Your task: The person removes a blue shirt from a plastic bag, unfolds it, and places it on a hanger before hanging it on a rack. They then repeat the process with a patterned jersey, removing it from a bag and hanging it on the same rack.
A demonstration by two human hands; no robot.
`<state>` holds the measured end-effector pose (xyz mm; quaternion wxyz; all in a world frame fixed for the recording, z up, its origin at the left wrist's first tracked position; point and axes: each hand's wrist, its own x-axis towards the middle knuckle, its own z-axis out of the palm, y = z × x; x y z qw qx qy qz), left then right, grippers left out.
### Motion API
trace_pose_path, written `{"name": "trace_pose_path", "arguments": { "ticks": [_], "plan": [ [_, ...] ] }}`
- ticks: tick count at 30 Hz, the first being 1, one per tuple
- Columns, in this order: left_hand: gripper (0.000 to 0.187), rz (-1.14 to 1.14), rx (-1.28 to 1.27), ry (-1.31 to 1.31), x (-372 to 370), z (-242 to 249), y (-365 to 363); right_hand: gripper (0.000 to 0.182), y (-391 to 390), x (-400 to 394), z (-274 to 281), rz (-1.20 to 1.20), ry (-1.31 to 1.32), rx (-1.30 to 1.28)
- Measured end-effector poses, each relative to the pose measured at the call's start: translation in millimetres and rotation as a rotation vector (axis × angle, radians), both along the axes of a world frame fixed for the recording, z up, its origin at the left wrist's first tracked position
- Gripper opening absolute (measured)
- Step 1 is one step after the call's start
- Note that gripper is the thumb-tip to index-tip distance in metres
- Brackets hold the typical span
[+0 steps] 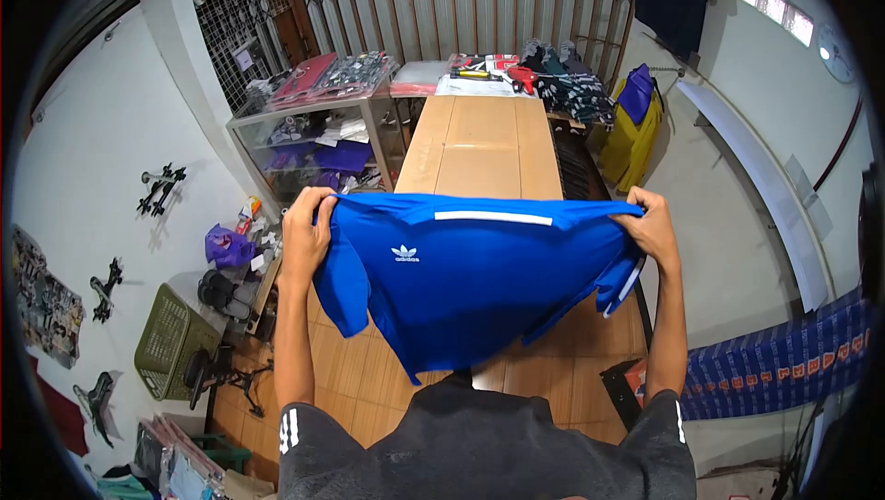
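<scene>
A blue shirt (470,288) with a small white logo and a white strip along its top edge hangs spread out in the air. My left hand (310,216) pinches its upper left corner, and my right hand (651,223) grips the upper right corner. Both arms reach forward at about the same height. The shirt's lower part hangs down in loose folds and hides the near end of the wooden table (479,145).
Beyond the table lie a red tool (522,79), papers and folded dark clothes (576,90). A glass cabinet (313,131) stands at the left back. Lower left is a green basket (175,343); a blue patterned cloth (774,366) hangs at right.
</scene>
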<state>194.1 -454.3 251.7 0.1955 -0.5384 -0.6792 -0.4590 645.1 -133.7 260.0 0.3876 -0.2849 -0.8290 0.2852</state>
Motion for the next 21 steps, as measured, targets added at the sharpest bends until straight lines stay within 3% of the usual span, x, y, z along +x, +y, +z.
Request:
{"name": "trace_pose_path", "arguments": {
  "ticks": [6, 10, 14, 15, 16, 17, 18, 19, 21],
  "plan": [
    [0.017, -0.068, -0.007, 0.044, -94.1, 9.2, 108.9, 0.047, 107.9, -75.4, 22.3, -0.039, -0.118, 0.025],
    [0.023, -0.071, -0.058, 0.025, -155.7, -17.9, 205.3, 0.051, 205.1, -136.8, -8.6, -0.111, -0.177, 0.049],
    [0.032, 0.028, -0.264, -0.126, -198.3, -95.4, 291.5, 0.046, 255.3, -189.2, -85.3, -0.441, -0.254, 0.129],
    [0.037, 0.069, -0.247, -0.098, -211.4, -139.9, 316.6, 0.041, 256.1, -198.4, -113.1, -0.476, -0.26, 0.086],
    [0.044, 0.177, -0.217, 0.031, -200.4, -174.3, 328.7, 0.042, 270.4, -209.2, -161.7, -0.558, -0.279, 0.233],
    [0.049, 0.148, -0.241, -0.012, -183.9, -200.7, 336.3, 0.046, 243.5, -221.0, -169.1, -0.559, -0.396, 0.102],
    [0.055, 0.031, -0.369, -0.017, -171.5, -223.3, 339.3, 0.055, 230.1, -232.2, -192.2, -0.54, -0.503, 0.13],
    [0.063, 0.075, -0.458, -0.048, -144.5, -247.5, 341.2, 0.063, 219.7, -240.7, -219.4, -0.489, -0.524, 0.131],
    [0.077, -0.053, -0.725, -0.133, -106.9, -246.5, 335.5, 0.069, 192.5, -259.9, -241.5, -0.377, -0.566, -0.006]
  ]
}}
